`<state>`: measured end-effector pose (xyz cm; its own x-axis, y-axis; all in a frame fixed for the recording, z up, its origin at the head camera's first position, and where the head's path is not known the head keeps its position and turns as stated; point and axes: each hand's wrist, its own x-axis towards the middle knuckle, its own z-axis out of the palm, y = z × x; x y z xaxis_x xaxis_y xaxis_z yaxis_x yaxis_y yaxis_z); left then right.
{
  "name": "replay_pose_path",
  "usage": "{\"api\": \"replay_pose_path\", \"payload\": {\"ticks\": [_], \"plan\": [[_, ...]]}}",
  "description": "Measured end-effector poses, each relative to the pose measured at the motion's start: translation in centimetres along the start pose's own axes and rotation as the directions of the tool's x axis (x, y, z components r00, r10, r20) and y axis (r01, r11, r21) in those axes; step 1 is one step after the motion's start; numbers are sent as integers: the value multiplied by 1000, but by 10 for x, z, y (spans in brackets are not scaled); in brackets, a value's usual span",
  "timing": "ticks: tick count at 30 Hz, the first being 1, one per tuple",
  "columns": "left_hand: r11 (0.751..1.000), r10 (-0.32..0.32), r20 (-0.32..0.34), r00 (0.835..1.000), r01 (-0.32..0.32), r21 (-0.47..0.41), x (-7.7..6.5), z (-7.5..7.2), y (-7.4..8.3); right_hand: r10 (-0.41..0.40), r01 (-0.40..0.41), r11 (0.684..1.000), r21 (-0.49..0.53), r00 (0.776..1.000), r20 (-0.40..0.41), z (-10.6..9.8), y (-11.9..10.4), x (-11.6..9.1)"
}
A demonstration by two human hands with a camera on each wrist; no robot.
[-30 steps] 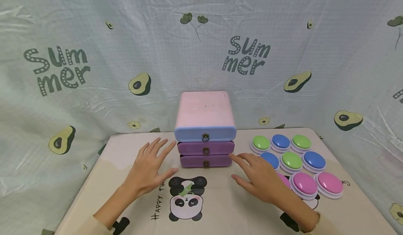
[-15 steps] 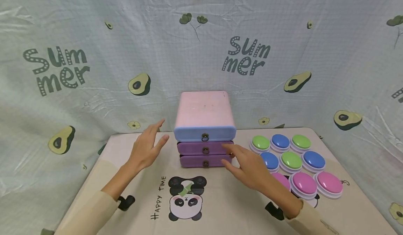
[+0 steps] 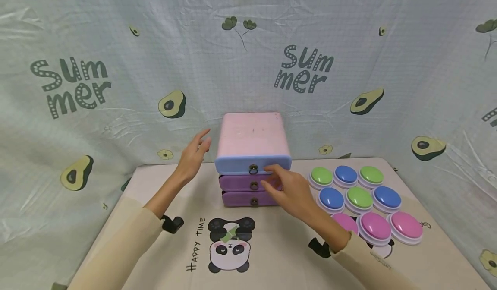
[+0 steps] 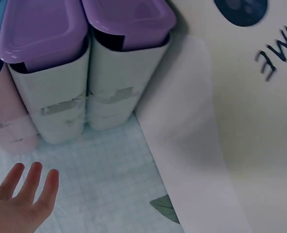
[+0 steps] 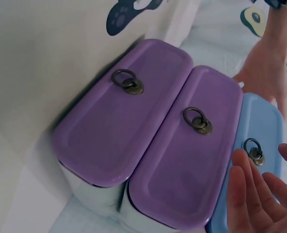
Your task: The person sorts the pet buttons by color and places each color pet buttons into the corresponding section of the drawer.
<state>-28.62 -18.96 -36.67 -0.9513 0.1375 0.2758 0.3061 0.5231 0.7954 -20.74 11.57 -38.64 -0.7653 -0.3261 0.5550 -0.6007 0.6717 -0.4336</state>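
A small chest of drawers (image 3: 252,134) with a pink top stands at the back of the table. Its upper drawer (image 3: 232,165) has a light blue front, and the purple drawers (image 3: 235,183) lie below. Each front carries a small brass ring pull (image 5: 256,154). My right hand (image 3: 293,190) hovers before the right half of the fronts, thumb and fingers apart. Its fingertips come close to the blue drawer's ring in the right wrist view. Off the chest's left side, my left hand (image 3: 191,158) is raised with relaxed fingers, holding nothing; its spread fingertips show in the left wrist view.
Several push buttons with green (image 3: 359,197), blue (image 3: 331,197) and pink (image 3: 374,226) domes stand in rows on the right, beside my right forearm. A printed curtain (image 3: 248,74) hangs right behind the chest. A panda print (image 3: 230,255) marks the table in front.
My right hand has moved left and up, from the chest's right edge to before the blue drawer. The left hand has first swung back, then risen beside the chest's pink top. The drawers have not moved.
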Motion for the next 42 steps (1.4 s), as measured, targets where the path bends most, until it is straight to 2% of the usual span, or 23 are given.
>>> {"api": "replay_pose_path", "payload": {"ticks": [3,6,15,21,36,42], "plan": [[997,-27,24,999,29,-74,6,5,4,17,-17,1000,9,1000,-25,5,-1,4],[993,-46,50,998,51,-106,10,10,9,32,-31,999,25,998,-53,9,-2,8],[996,-56,117,992,64,-68,17,16,15,26,-24,1000,19,994,-110,21,-4,14],[994,-73,179,981,86,-63,19,16,14,13,-13,1000,-2,991,-133,26,-7,17],[987,-101,271,957,131,-95,19,16,12,1,-29,993,-115,973,-231,35,-9,21],[979,-126,334,934,172,-113,19,14,11,22,-52,991,-122,971,-239,38,-9,21]]}}
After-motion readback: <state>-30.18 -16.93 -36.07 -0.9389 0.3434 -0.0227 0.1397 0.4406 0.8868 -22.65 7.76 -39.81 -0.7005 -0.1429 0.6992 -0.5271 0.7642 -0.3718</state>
